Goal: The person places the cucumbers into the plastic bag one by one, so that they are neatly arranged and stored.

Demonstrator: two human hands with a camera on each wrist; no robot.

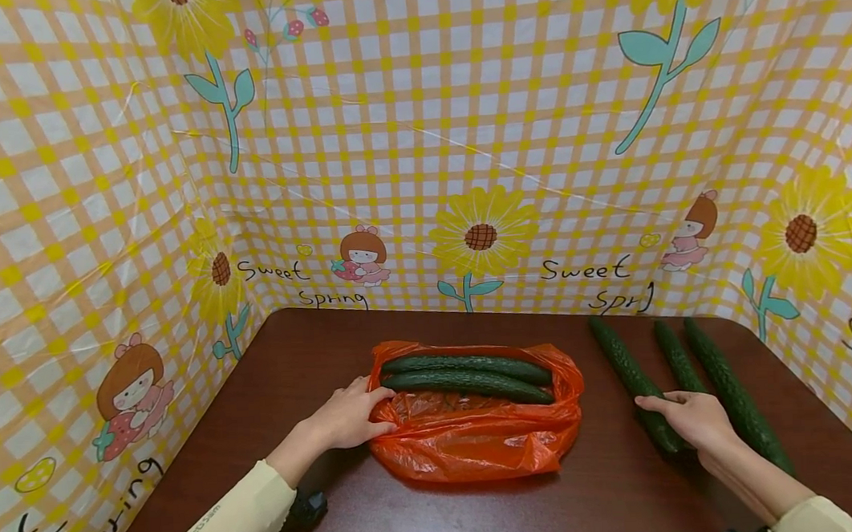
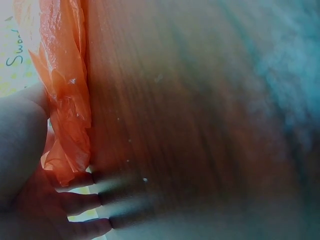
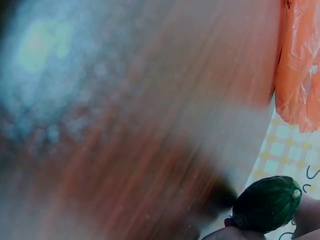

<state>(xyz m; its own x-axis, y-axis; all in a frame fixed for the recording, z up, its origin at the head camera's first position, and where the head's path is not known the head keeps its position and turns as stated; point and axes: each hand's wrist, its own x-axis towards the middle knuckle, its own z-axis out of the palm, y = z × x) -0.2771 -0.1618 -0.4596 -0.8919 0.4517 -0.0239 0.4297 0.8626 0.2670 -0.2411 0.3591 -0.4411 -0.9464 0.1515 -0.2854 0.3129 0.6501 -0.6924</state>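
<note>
An orange-red plastic bag lies on the table with its mouth spread, two dark green cucumbers side by side in it. At the bag's left end, my left hand holds the edge of the plastic; in the left wrist view some fingertips reach the tabletop below it. Farther right, my right hand grips the near part of a cucumber, the leftmost of three there. The right wrist view shows the blunt end of this cucumber between thumb and fingers.
Two more cucumbers, a middle one and a right one, lie beside the right hand, partly behind it. The brown table is walled at the back and sides by a checked, flower-printed cloth.
</note>
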